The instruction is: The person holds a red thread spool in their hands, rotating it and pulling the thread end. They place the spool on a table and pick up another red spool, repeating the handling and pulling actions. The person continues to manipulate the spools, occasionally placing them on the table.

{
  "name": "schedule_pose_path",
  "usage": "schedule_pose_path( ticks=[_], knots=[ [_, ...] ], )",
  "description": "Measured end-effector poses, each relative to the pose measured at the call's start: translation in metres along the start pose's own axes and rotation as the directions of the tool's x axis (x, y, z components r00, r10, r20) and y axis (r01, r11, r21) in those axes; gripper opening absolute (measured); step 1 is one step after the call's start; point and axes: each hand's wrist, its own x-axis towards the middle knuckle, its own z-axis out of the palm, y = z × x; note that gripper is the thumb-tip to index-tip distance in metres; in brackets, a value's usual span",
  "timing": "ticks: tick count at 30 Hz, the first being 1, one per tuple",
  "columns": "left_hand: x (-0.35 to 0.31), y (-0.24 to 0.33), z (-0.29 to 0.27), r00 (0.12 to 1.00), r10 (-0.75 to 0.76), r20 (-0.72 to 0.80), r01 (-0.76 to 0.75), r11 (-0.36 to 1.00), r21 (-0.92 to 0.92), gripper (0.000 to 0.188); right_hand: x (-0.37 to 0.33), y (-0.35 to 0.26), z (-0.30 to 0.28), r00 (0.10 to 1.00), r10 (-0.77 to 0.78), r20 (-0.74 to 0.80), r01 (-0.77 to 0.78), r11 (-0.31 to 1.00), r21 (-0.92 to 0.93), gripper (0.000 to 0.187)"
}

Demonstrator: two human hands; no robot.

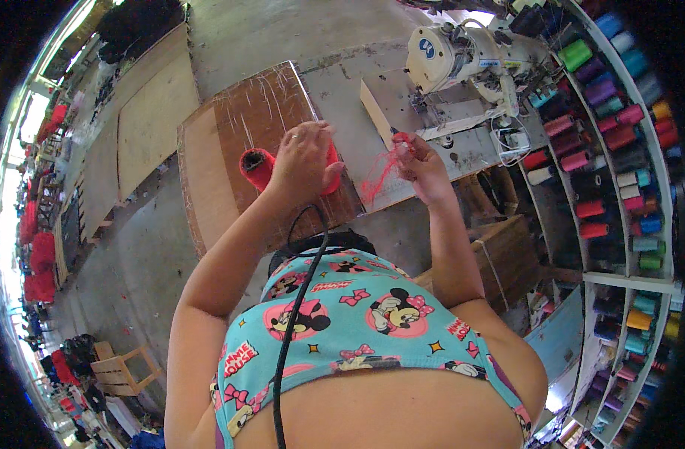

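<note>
My left hand (303, 153) is over a red cone of thread (332, 166) on the brown board, its fingers and thumb around the cone's near side and top. The hand hides much of that cone. A second red thread cone (257, 168) lies just left of my wrist, its dark hollow end showing. To the right, my right hand (422, 166) is raised and closed, pinching a loose tangle of red thread (387, 166) whose strands hang down toward the table. A small dark tip shows above these fingers; I cannot make out what it belongs to.
A brown wooden board (234, 112) lies beneath the cones. A white industrial sewing machine (462, 60) stands on the grey table (402, 183) at the far right. Tall shelves (593, 277) hold several coloured thread cones along the right. A wooden crate (126, 372) stands on the floor at left.
</note>
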Motion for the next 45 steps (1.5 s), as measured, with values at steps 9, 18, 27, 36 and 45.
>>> schedule_pose_path(
  ticks=[9,18,27,36,45],
  knots=[
    [0.014,0.025,0.044,0.875,0.188,0.447,-0.349,0.884,0.311,0.019,0.005,0.018,-0.006,0.987,-0.129,0.099,0.138,0.987,-0.082,0.067],
    [0.008,0.02,0.051,0.934,0.312,0.177,-0.31,0.95,-0.041,0.011,0.001,0.036,-0.005,0.944,0.061,0.324,0.055,0.94,-0.338,0.028],
    [0.04,-0.007,0.029,0.879,0.368,0.301,-0.241,0.891,-0.385,0.011,-0.005,0.033,-0.032,0.888,-0.297,0.35,0.046,0.815,0.577,0.022],
    [0.036,-0.003,0.026,0.928,0.242,0.283,-0.06,0.846,-0.53,0.01,0.001,0.007,-0.005,0.914,-0.352,0.202,-0.023,0.452,0.892,0.007],
    [0.019,0.008,0.036,0.992,0.107,-0.062,-0.114,0.985,-0.131,0.017,0.029,0.042,0.034,0.892,-0.448,0.06,0.259,0.398,-0.88,0.029]
  ],
)
